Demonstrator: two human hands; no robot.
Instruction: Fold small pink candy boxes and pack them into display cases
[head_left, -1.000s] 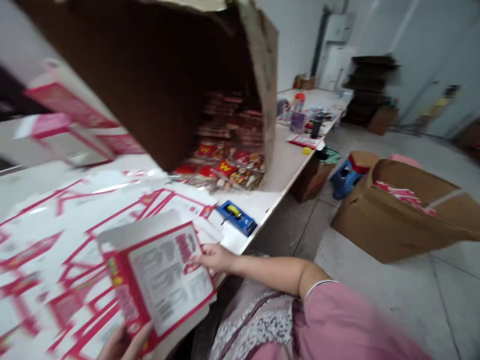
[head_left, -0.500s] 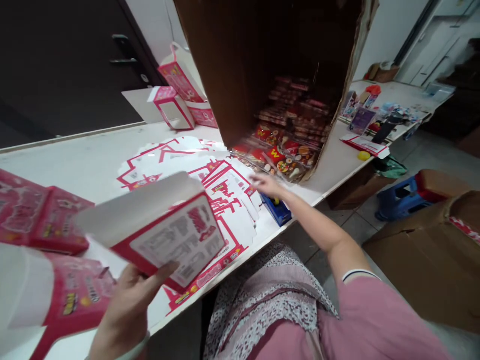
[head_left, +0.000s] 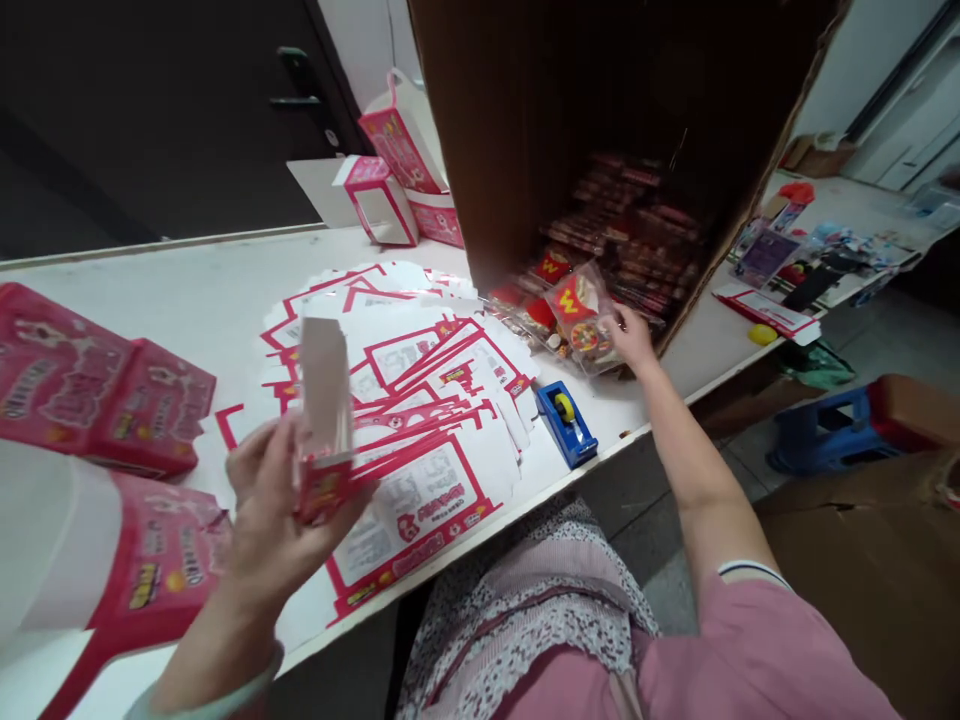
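Big white table (head_left: 187,300) takes up most of the view, with a huge brown cardboard box (head_left: 510,120) lying on its side at the far right, open toward the person and stuffed with snack packets. A messy fan of flat pink-and-white carton blanks (head_left: 420,400) covers the middle of the table, and folded pink cartons (head_left: 97,390) sit off to the left. The left hand (head_left: 277,520) is closed around a small folded-up pink carton (head_left: 324,430), holding it upright above the blanks. The right hand (head_left: 630,335) is stretched to the box mouth, fingers gripping a clear snack packet (head_left: 577,310). A blue tape dispenser (head_left: 568,422) sits near the table edge.
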